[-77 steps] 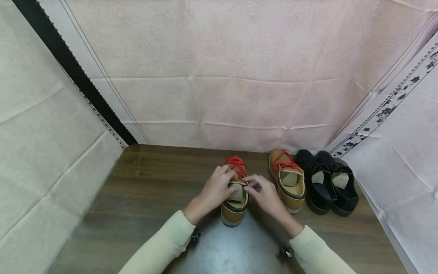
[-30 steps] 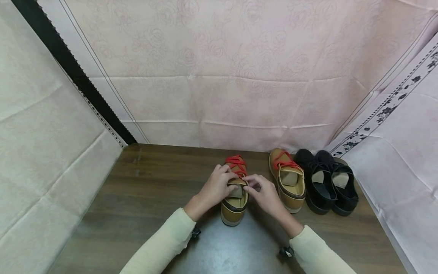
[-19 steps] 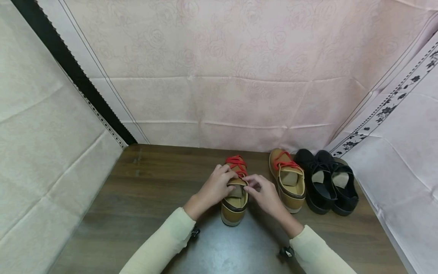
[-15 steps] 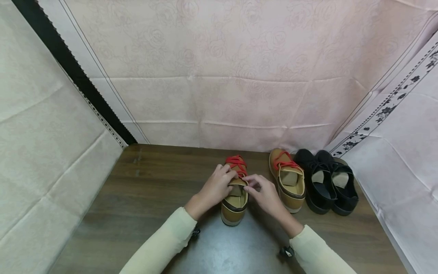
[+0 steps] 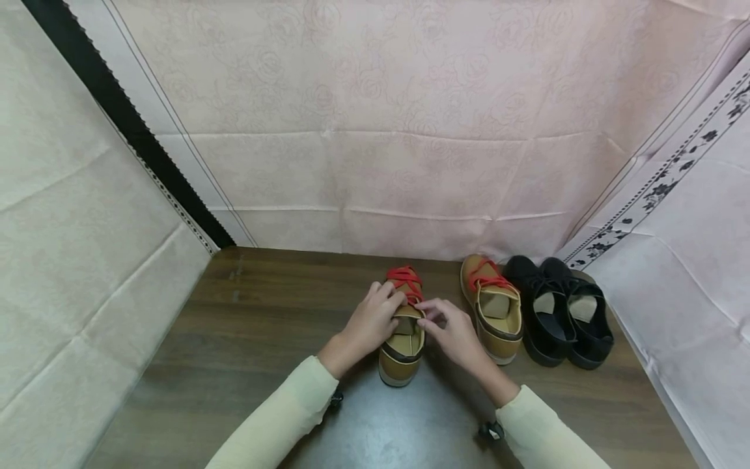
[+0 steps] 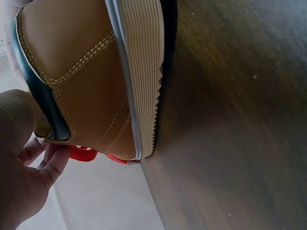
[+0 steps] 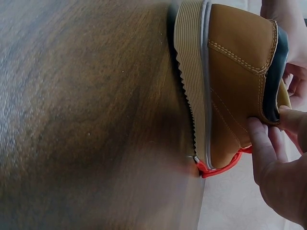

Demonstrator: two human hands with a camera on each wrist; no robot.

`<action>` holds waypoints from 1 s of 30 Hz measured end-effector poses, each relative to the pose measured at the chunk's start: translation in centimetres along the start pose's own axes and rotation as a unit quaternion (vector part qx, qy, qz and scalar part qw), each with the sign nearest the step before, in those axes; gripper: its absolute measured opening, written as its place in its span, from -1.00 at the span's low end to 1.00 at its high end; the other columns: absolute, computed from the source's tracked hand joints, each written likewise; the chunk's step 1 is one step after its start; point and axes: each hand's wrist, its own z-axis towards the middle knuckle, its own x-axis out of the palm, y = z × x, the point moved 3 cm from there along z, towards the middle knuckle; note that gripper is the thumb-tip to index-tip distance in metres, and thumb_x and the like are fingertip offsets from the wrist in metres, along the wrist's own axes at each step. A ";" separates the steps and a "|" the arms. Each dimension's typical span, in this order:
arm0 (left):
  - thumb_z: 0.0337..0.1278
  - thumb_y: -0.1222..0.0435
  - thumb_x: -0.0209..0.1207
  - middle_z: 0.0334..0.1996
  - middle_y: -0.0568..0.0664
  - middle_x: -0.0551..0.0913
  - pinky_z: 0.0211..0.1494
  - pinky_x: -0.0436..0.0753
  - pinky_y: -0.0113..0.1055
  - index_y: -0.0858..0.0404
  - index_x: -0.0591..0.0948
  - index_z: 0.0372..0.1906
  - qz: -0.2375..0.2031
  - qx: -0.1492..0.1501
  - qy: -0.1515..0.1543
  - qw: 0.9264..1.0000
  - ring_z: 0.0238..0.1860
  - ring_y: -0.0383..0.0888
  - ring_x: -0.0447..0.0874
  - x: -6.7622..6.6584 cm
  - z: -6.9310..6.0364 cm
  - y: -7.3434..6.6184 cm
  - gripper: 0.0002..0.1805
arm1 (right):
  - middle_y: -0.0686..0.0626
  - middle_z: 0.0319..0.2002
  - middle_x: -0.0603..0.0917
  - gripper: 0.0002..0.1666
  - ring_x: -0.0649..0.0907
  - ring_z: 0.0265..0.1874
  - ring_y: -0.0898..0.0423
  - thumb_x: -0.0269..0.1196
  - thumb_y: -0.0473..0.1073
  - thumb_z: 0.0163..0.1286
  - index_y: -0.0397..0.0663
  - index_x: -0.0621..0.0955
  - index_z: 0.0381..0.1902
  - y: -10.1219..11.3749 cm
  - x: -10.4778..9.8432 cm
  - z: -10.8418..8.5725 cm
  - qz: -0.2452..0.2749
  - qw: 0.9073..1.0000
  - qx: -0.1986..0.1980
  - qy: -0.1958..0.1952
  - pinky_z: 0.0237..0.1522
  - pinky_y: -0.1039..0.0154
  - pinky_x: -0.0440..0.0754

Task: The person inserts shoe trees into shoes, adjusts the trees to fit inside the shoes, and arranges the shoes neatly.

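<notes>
A tan shoe [image 5: 400, 365] with red laces [image 5: 404, 280] stands upright on the wooden table, toe toward the back wall. My left hand [image 5: 370, 319] holds the left rim of its opening, thumb inside and fingers near the laces. On the opposite side, my right hand [image 5: 448, 331] pinches the right rim by the top of the laces. The right wrist view shows the thumb of the right hand [image 7: 283, 167] at the dark padded collar [image 7: 276, 79] and fingers against the outer side. Part of the tongue is hidden by the hands.
To the right stands a matching tan shoe [image 5: 498, 319] with red laces. Beside it is a pair of black shoes, the left one [image 5: 547, 326] close against the right one [image 5: 592, 339]. Patterned cloth [image 5: 375, 169] hangs behind the wooden table [image 5: 281, 306].
The left thumb has drawn slightly left inside the opening, and the pale patch within the shoe looks smaller than before. The right hand and the shoe have stayed in place.
</notes>
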 end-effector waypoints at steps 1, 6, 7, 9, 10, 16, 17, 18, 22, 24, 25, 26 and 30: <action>0.07 0.32 0.51 -0.11 -0.04 0.57 -0.11 0.61 -0.29 0.13 0.67 -0.06 -0.001 -0.001 -0.001 1.000 -0.11 -0.07 0.43 0.0 0.0 0.0 -0.67 | 0.09 -0.30 0.67 -0.70 0.69 -0.28 0.20 0.44 -0.23 0.35 0.12 0.73 0.02 0.0 0.0 0.0 0.001 1.000 0.000 -0.001 -0.09 0.20 0.73; 0.08 0.34 0.51 -0.10 -0.06 0.57 -0.07 0.62 -0.29 0.12 0.70 -0.04 -0.013 0.003 0.000 1.000 -0.09 -0.08 0.44 -0.2 -0.2 0.1 -0.67 | 0.10 -0.31 0.67 -0.70 0.69 -0.29 0.20 0.44 -0.24 0.35 0.12 0.73 0.01 0.1 0.0 0.0 0.000 1.000 0.000 -0.001 -0.12 0.22 0.72; 0.09 0.33 0.50 -0.10 -0.06 0.57 -0.07 0.62 -0.30 0.12 0.71 -0.03 -0.014 0.005 0.001 1.000 -0.09 -0.08 0.44 -0.3 -0.2 0.1 -0.67 | 0.10 -0.31 0.67 -0.70 0.69 -0.29 0.20 0.44 -0.24 0.34 0.12 0.73 0.01 0.1 0.1 0.0 -0.001 1.000 -0.001 -0.001 -0.12 0.22 0.72; 0.11 0.32 0.50 -0.10 -0.06 0.58 -0.07 0.63 -0.31 0.13 0.73 0.00 -0.014 0.009 0.003 1.000 -0.09 -0.10 0.45 -0.4 -0.3 0.2 -0.67 | 0.09 -0.31 0.67 -0.69 0.69 -0.29 0.20 0.45 -0.24 0.34 0.11 0.73 0.02 0.1 0.0 0.0 -0.002 1.000 -0.003 0.000 -0.12 0.22 0.72; 0.12 0.30 0.49 -0.10 -0.07 0.59 -0.08 0.63 -0.32 0.13 0.74 0.01 -0.014 0.012 0.004 1.000 -0.09 -0.10 0.45 -0.5 -0.3 0.1 -0.67 | 0.10 -0.30 0.67 -0.69 0.69 -0.29 0.20 0.45 -0.24 0.34 0.12 0.72 0.02 0.1 0.0 0.0 -0.003 1.000 -0.003 -0.001 -0.12 0.22 0.72; 0.19 0.15 0.46 -0.07 -0.08 0.64 -0.06 0.64 -0.31 0.13 0.74 0.04 -0.029 0.013 0.008 0.999 -0.08 -0.13 0.49 -1.1 -0.6 0.1 -0.66 | 0.08 -0.26 0.69 -0.63 0.71 -0.26 0.18 0.46 -0.23 0.32 0.11 0.71 0.07 0.0 -0.3 -0.1 -0.008 1.000 -0.015 -0.004 -0.10 0.17 0.74; 0.20 0.13 0.45 -0.07 -0.08 0.65 -0.05 0.64 -0.30 0.14 0.74 0.04 -0.036 0.011 0.005 0.999 -0.07 -0.13 0.50 -1.3 -0.7 0.1 -0.66 | 0.07 -0.24 0.69 -0.62 0.71 -0.25 0.18 0.47 -0.22 0.32 0.10 0.71 0.09 0.0 -0.3 -0.1 -0.006 1.000 -0.018 -0.006 -0.10 0.17 0.74; 0.21 0.11 0.45 -0.07 -0.09 0.65 -0.03 0.65 -0.30 0.14 0.74 0.04 -0.042 0.008 0.003 0.999 -0.06 -0.14 0.51 -1.4 -0.7 0.1 -0.65 | 0.07 -0.23 0.69 -0.60 0.72 -0.25 0.18 0.47 -0.22 0.31 0.10 0.71 0.10 -0.1 -0.4 -0.1 -0.005 1.000 -0.022 -0.009 -0.10 0.17 0.75; 0.23 0.06 0.42 -0.08 -0.09 0.66 0.03 0.67 -0.26 0.16 0.72 0.05 -0.059 0.001 -0.006 0.998 -0.05 -0.14 0.55 -2.2 -1.0 0.1 -0.62 | 0.07 -0.23 0.70 -0.55 0.72 -0.24 0.18 0.49 -0.22 0.29 0.06 0.70 0.14 0.0 -1.0 -0.3 0.002 0.999 -0.033 -0.019 -0.12 0.22 0.75; 0.24 0.05 0.42 -0.07 -0.07 0.67 0.06 0.68 -0.25 0.18 0.71 0.06 -0.065 0.004 -0.009 0.998 -0.04 -0.14 0.57 -2.6 -1.2 0.1 -0.60 | 0.07 -0.22 0.69 -0.55 0.73 -0.24 0.18 0.48 -0.22 0.30 0.05 0.70 0.15 0.0 -1.2 -0.4 0.005 0.999 -0.033 -0.019 -0.13 0.23 0.75; 0.24 0.05 0.42 -0.07 -0.06 0.67 0.06 0.69 -0.24 0.19 0.71 0.06 -0.069 0.007 -0.012 0.998 -0.04 -0.13 0.57 -2.7 -1.2 0.1 -0.59 | 0.07 -0.23 0.69 -0.56 0.72 -0.24 0.18 0.48 -0.21 0.31 0.05 0.70 0.15 0.0 -1.4 -0.5 0.005 0.999 -0.033 -0.019 -0.13 0.23 0.75; 0.25 0.05 0.41 -0.06 -0.05 0.67 0.06 0.69 -0.24 0.20 0.71 0.07 -0.071 0.010 -0.013 0.997 -0.03 -0.13 0.58 -2.9 -1.3 0.1 -0.59 | 0.07 -0.22 0.68 -0.56 0.72 -0.23 0.18 0.47 -0.21 0.31 0.04 0.70 0.15 0.0 -1.5 -0.5 0.005 0.999 -0.032 -0.018 -0.12 0.22 0.75; 0.26 0.05 0.40 -0.05 -0.04 0.67 0.06 0.70 -0.25 0.22 0.71 0.05 -0.073 0.029 -0.029 0.996 -0.02 -0.12 0.60 -3.4 -1.7 0.0 -0.60 | 0.06 -0.22 0.69 -0.59 0.72 -0.22 0.17 0.46 -0.19 0.33 0.06 0.70 0.14 -0.1 -2.0 -0.7 -0.006 0.999 -0.030 -0.020 -0.08 0.10 0.76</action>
